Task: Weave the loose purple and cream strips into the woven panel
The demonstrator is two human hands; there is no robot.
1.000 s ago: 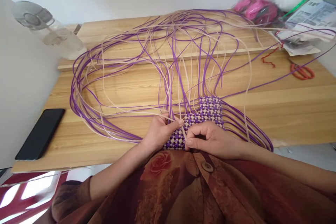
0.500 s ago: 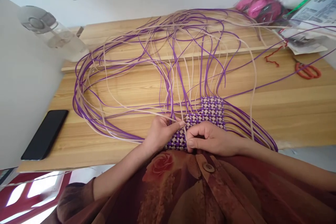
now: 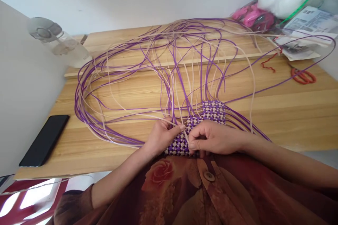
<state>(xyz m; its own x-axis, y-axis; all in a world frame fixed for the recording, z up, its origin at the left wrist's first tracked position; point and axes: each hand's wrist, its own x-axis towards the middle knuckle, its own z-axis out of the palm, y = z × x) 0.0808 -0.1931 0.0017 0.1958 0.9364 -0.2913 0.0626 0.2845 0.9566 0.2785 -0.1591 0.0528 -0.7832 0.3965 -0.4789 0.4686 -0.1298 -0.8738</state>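
1. The weave [image 3: 213, 110] lies at the table's [image 3: 277, 112] front edge, against the shirt [image 3: 182, 190]; leaning forward could rumple it.
2. The left hand [image 3: 158, 136] has its fingers closed on a pale strand at the weave, thumb on top; a slack pinch could let it slip and loosen the knots.
3. The right hand's [image 3: 218, 138] fingers are narrow, pinching a pale strand [image 3: 186, 136] just beside the left thumb; an uneven pull could skew the pattern. I cannot tell whether both hands grip the same strand.
4. Long purple strands [image 3: 79, 95] cross and loop towards the left edge; dragging one could tangle others.
5. One purple loop [image 3: 274, 85] runs by the scissors [image 3: 303, 76] near the right edge; a tug could snag there.
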